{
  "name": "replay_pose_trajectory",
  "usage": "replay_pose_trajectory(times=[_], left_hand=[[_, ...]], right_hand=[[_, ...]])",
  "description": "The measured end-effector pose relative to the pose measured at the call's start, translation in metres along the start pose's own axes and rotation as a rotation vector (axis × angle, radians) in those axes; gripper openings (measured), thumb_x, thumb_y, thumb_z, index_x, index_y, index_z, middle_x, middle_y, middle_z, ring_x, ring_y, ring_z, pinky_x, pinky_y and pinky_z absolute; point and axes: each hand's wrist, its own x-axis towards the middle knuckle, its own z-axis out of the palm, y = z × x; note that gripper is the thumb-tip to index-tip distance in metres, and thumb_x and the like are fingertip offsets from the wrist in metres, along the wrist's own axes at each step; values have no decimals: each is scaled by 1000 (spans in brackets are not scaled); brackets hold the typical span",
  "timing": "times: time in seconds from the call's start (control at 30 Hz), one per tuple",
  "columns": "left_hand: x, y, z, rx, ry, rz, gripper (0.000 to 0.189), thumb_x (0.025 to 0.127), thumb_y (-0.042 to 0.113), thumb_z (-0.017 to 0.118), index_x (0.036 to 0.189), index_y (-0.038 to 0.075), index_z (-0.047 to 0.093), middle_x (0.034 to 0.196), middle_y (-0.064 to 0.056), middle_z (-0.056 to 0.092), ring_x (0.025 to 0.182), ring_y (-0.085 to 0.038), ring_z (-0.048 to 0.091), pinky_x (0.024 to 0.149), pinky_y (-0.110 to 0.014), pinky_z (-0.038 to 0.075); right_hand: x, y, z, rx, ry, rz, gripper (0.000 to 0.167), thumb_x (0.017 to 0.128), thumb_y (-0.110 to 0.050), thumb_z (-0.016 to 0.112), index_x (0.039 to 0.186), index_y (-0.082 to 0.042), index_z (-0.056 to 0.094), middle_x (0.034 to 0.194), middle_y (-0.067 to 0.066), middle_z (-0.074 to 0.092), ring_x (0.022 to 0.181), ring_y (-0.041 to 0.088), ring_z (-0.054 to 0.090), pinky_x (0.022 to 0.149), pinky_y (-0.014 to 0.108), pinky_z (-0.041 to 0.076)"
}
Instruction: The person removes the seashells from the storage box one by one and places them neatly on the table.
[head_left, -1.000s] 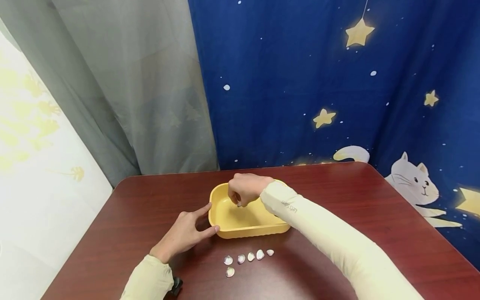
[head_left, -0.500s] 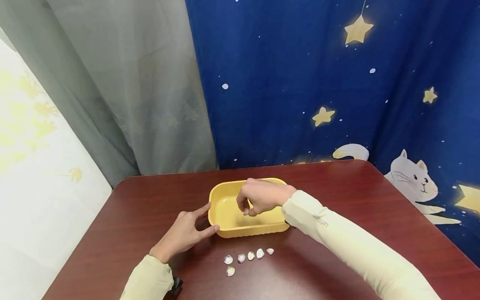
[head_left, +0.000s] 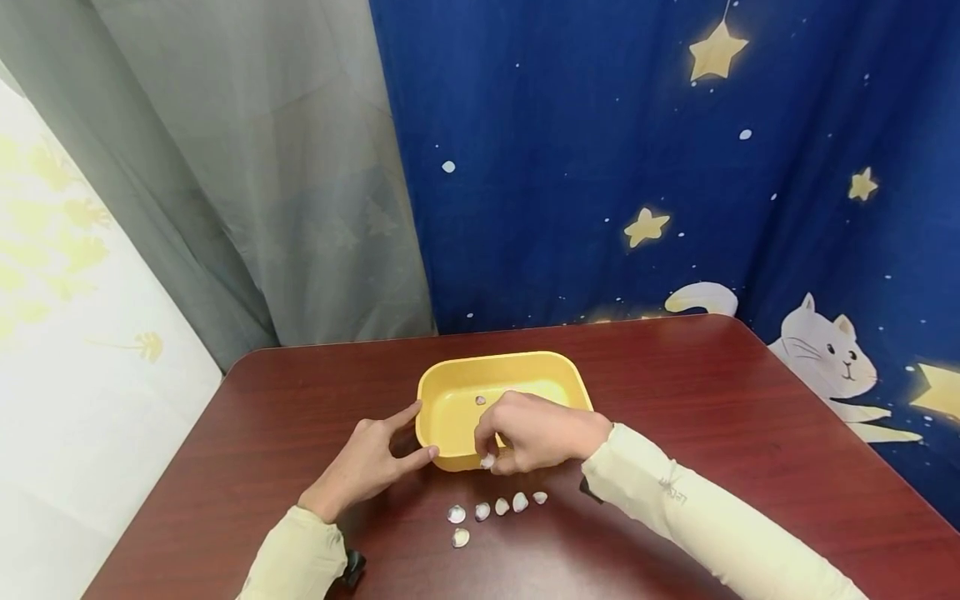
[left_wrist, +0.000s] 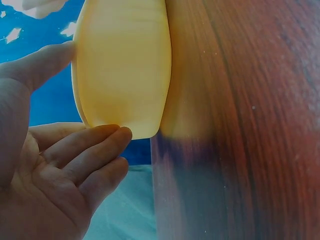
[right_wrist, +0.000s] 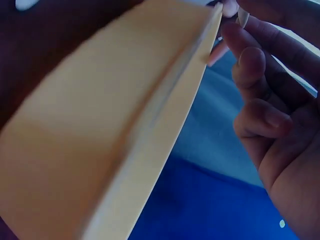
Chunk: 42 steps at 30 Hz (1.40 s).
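Note:
My right hand [head_left: 536,435] pinches a small white seashell [head_left: 487,461] between thumb and fingertips, over the near rim of a yellow plastic basin [head_left: 498,367]. In the right wrist view that seashell [right_wrist: 243,18] shows edge-on at the fingertips, beside the basin's wall [right_wrist: 85,95]. Another small shell [head_left: 480,400] lies inside the basin. At the basin's left end, my left hand [head_left: 375,462] rests spread thumb and fingers on the rim and wall. Its fingers [left_wrist: 100,150] look nearly straight in the left wrist view.
On the dark red table [head_left: 300,400], a row of several shells [head_left: 502,507] lies in front of the basin. One more shell [head_left: 461,537] sits below the row's left end. Grey and blue star-print curtains [head_left: 540,208] hang behind the table.
My right hand has come from inside the basin toward its near rim, carrying the seashell. A shell on the basin floor has come into view. The left hand stays at the rim.

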Motion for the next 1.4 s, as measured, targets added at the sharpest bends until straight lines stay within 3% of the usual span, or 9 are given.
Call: replay_pose_trajectory(times=[0.17, 0.27, 0.4, 0.5, 0.63, 0.83, 1.03, 1.27, 1.4], left_hand=[[1, 1, -1, 1, -9, -7, 79, 85, 47, 77, 149, 11, 50, 97, -8, 76, 102, -14, 68, 91, -36, 55], [0, 1, -1, 3, -11, -5, 79, 85, 47, 77, 149, 11, 49, 92, -8, 75, 102, -15, 68, 91, -37, 55], [0, 1, -1, 7, -4, -6, 79, 85, 47, 77, 149, 10, 50, 110, -11, 76, 111, -17, 69, 95, -40, 56], [1, 1, -1, 2, -8, -7, 79, 85, 48, 77, 149, 10, 50, 112, -12, 76, 113, -18, 68, 95, -41, 56], [1, 1, -1, 0, -20, -12, 80, 85, 49, 76, 149, 10, 49, 95, -9, 75, 110, -17, 68, 94, -39, 55], [0, 1, -1, -4, -11, -5, 80, 85, 50, 76, 149, 10, 49, 104, -10, 77, 107, -16, 68, 91, -37, 55], [0, 0, -1, -8, -17, -9, 81, 85, 51, 76, 150, 10, 48, 86, -5, 73, 103, -15, 67, 91, -37, 54], [0, 0, -1, -16, -10, -1, 80, 85, 51, 75, 150, 11, 49, 121, -12, 73, 115, -18, 67, 96, -41, 55], [0, 0, -1, -16, -6, 5, 80, 86, 51, 75, 149, 10, 49, 126, -12, 71, 117, -19, 67, 97, -42, 55]], right_hand=[[-3, -10, 10, -25, -12, -25, 9, 84, -18, 78, 80, -24, 73, 70, -20, 61, 66, -6, 52, 63, 5, 39], [-4, -15, 15, -53, -16, -43, 10, 82, -18, 79, 79, -25, 73, 69, -19, 61, 66, -9, 50, 62, 3, 37], [-6, -19, 23, -83, -20, -60, 9, 82, -22, 81, 78, -25, 73, 70, -19, 62, 64, -10, 45, 60, 3, 34], [-8, -20, 29, -96, -33, -57, 9, 82, -23, 81, 79, -26, 73, 71, -20, 62, 64, -10, 44, 60, 3, 34], [-10, -21, 39, -110, -45, -57, 12, 79, -20, 83, 80, -28, 74, 71, -22, 62, 62, -14, 46, 60, 2, 36], [-9, -22, 51, -138, -34, -83, 15, 75, -21, 86, 78, -28, 73, 71, -20, 65, 62, -14, 47, 61, 1, 36], [-6, -23, 59, -148, -32, -109, 16, 74, -21, 87, 76, -28, 73, 67, -21, 62, 60, -14, 43, 58, 1, 34], [-5, -24, 67, -153, -48, -108, 18, 73, -19, 86, 71, -28, 70, 59, -23, 53, 56, -12, 37, 53, 3, 30], [-6, -24, 68, -159, -57, -95, 17, 73, -19, 86, 72, -28, 71, 60, -24, 55, 56, -12, 38, 54, 3, 31]])
